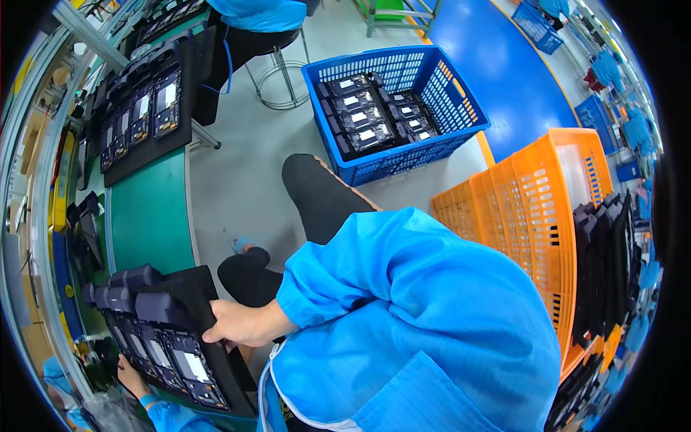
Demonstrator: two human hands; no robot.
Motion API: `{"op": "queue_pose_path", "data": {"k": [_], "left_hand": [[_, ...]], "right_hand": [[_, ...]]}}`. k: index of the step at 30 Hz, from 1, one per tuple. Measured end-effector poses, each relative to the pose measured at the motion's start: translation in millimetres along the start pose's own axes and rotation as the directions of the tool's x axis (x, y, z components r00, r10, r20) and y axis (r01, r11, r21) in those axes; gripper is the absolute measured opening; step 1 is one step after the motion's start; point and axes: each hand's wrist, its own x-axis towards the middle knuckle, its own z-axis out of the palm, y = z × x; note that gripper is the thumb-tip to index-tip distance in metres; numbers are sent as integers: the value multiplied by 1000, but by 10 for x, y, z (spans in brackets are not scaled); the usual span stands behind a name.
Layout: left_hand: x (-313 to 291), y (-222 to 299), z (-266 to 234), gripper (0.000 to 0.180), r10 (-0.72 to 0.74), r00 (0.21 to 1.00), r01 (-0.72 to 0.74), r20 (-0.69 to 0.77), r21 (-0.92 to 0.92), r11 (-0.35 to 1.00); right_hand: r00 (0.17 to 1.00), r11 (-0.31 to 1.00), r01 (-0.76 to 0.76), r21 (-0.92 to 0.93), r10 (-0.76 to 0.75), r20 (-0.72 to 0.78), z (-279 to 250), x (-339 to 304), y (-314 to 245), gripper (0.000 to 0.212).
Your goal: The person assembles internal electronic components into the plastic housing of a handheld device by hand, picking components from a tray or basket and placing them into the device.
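A black foam tray [224, 344] lies at the lower left, carrying several dark electronic housings with exposed circuit boards and white rectangles [193, 366]. Bulky black end pieces [160, 308] rise along one side of it. My right hand [245, 324] is closed on the tray's near right edge, thumb on top and fingers partly hidden beneath. At the opposite edge, my left hand [132, 376] has its fingers curled against the tray; part of its grip is hidden. The green-topped bench [149, 209] extends beyond the tray.
Another loaded black tray [147, 155] sits farther along the bench. A blue crate [381, 169] on the floor holds similar housings. To my right stand stacked orange crates [504, 209] with black trays [604, 266]. A round stool [281, 79] supports a person in blue [259, 13].
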Motion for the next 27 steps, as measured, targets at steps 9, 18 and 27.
{"op": "queue_pose_path", "data": {"k": [9, 18, 27], "left_hand": [[-144, 79, -184, 40, -35, 999, 35, 14, -27, 999], [-435, 502, -235, 24, -187, 982, 184, -1, -178, 967], [-456, 638, -477, 24, -236, 971, 232, 34, -363, 902]], "right_hand": [[999, 999, -31, 43, 30, 23, 2, 8, -58, 22], [995, 998, -41, -43, 45, 86, 243, -62, -324, 34], [993, 986, 75, -152, -59, 107, 370, -187, -659, 34]]}}
